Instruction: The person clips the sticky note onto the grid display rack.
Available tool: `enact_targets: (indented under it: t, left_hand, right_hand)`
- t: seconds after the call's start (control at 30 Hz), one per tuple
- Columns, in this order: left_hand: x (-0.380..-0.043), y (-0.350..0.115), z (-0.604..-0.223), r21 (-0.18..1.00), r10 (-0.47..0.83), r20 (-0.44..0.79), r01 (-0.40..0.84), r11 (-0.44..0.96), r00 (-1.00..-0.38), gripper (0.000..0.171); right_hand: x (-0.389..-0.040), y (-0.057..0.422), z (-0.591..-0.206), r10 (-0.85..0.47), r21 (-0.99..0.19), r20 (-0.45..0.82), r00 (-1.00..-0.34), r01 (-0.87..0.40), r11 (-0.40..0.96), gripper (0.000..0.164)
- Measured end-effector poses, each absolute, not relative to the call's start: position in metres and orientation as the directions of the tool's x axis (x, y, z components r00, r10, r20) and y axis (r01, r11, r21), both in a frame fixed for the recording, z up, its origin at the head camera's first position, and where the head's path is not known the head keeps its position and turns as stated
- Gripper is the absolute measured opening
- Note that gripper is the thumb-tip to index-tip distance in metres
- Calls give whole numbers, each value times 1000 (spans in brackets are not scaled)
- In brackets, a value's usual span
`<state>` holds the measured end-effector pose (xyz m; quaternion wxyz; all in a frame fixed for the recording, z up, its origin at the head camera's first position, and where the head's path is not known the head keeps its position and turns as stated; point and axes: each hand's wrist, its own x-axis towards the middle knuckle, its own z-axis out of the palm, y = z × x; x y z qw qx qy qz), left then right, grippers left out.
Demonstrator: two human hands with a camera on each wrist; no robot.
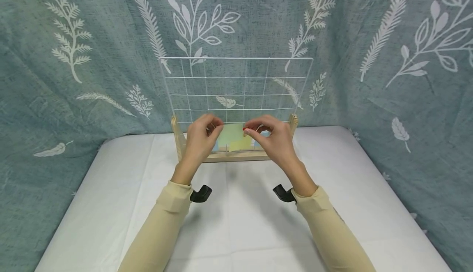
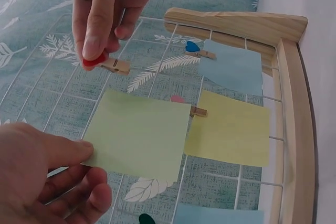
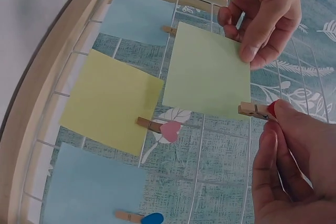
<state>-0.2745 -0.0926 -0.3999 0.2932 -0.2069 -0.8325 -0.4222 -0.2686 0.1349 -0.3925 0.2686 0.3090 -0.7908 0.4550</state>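
Observation:
My left hand (image 1: 201,136) pinches one edge of a light green paper square (image 2: 139,135) between thumb and fingers, in front of a white wire grid (image 1: 236,77). With thumb and fingertips, my right hand (image 1: 274,138) grips a small wooden clothespin (image 3: 254,110) by its end with a red heart. In the right wrist view the pin's tip overlaps the green paper's lower right corner. Behind the green square, a yellow paper square (image 3: 113,100) hangs from a clothespin with a pink heart (image 3: 169,131).
Two light blue paper squares hang either side of the yellow one, one (image 2: 231,69) by a blue-heart clothespin (image 3: 152,217). A wooden stand (image 1: 236,156) holds the grid upright on a white-covered table (image 1: 229,231). Behind hangs a leaf-patterned curtain (image 1: 258,17).

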Motion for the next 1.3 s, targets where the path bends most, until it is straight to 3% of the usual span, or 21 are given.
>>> enact_targets:
  t: [0.57, 0.87, 1.3]
  left_hand:
    - [-289, -80, -389, 510, 61, 744, 624, 592, -666, 4]
    - [-292, -75, -389, 510, 42, 757, 629, 587, -652, 6]
    - [-297, -71, -386, 471, 40, 788, 642, 605, -615, 5]
  right_hand:
    - [-286, 123, -379, -146, -521, 768, -624, -741, 424, 15]
    - [-294, 117, -378, -55, -488, 830, -555, -771, 409, 13]
    - [-296, 115, -370, -60, -494, 831, -553, -784, 375, 13]
